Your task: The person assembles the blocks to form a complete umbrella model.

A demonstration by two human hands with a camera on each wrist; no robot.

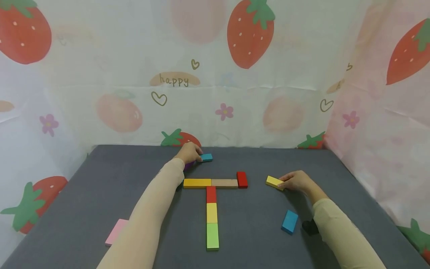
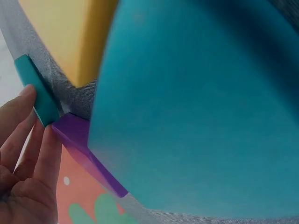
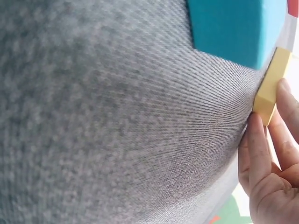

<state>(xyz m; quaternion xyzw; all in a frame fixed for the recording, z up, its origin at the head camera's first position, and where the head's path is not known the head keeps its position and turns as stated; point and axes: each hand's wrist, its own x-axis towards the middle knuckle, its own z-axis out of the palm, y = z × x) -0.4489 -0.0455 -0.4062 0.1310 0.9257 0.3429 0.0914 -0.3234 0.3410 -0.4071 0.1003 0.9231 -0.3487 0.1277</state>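
Note:
At the back of the table my left hand [image 1: 189,152] pinches a blue block [image 1: 206,157] between thumb and fingers. The same block looks teal [image 2: 37,91] in the left wrist view, its end meeting a purple block [image 2: 77,135]. To the right, my right hand [image 1: 297,182] holds the end of a yellow block [image 1: 274,182], low over or on the cloth; I cannot tell which. Between the hands lies a T-like layout: an orange-yellow block [image 1: 197,183] and a wooden block [image 1: 224,183] across, then red [image 1: 211,194], yellow [image 1: 211,213] and green [image 1: 212,236] blocks downward.
A red block [image 1: 242,179] stands at the wooden block's right end. Another blue block [image 1: 289,222] lies near my right forearm. My left sleeve partly covers a pink block [image 1: 116,232]. Close to the left wrist camera is a large teal block [image 2: 196,112]. Printed curtains surround the grey table [image 1: 248,231].

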